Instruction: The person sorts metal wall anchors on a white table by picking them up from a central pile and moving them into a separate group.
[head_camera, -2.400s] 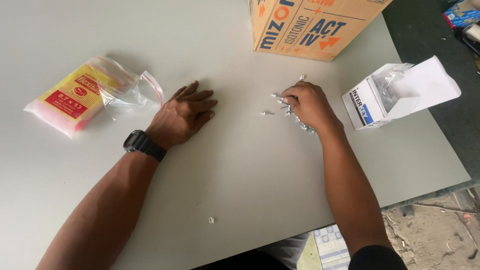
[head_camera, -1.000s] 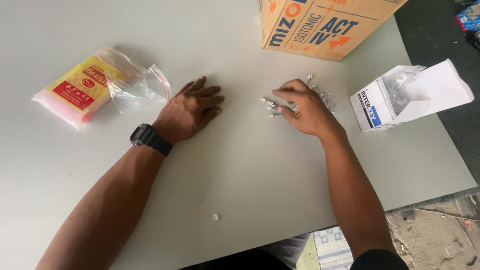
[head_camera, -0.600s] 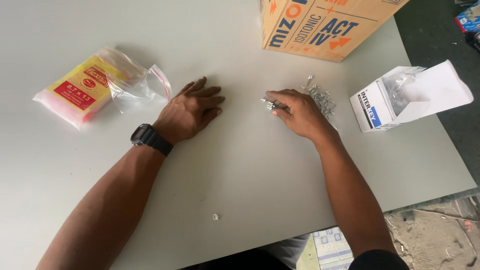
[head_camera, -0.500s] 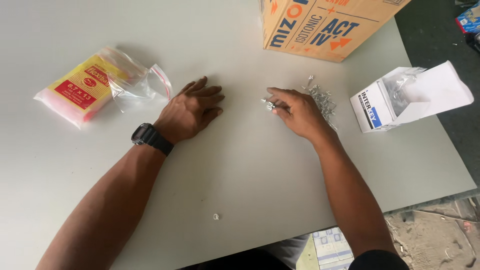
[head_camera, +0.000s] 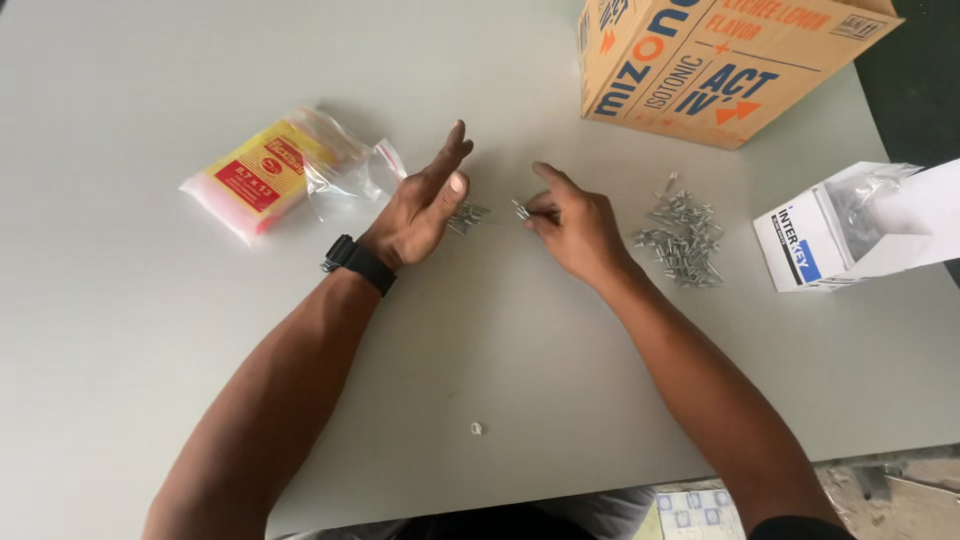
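Near the middle of the frame the left hand (head_camera: 425, 205) stands on its edge on the grey table (head_camera: 150, 350), palm turned toward the right, fingers straight and close together, thumb up; it grips nothing, and a black watch (head_camera: 358, 263) sits on its wrist. Just right of its palm lies a small cluster of grey metal screws (head_camera: 466, 215), close against the hand. The right hand (head_camera: 575, 225) lies a little further right, palm down, with the forefinger stretched toward the upper left and the thumb and other fingertips pinched on a few screws (head_camera: 521, 209) at the table surface. Right of that hand, well apart from the small cluster, a loose pile of screws (head_camera: 682, 238) is spread on the table. At the right edge stands an opened white carton (head_camera: 810, 240) with a clear plastic liner. An orange cardboard box (head_camera: 720, 60) fills the upper right. In the upper left lies a clear zip bag with a yellow and red label (head_camera: 275, 175). A single small pale piece (head_camera: 476, 428) lies alone low in the centre.
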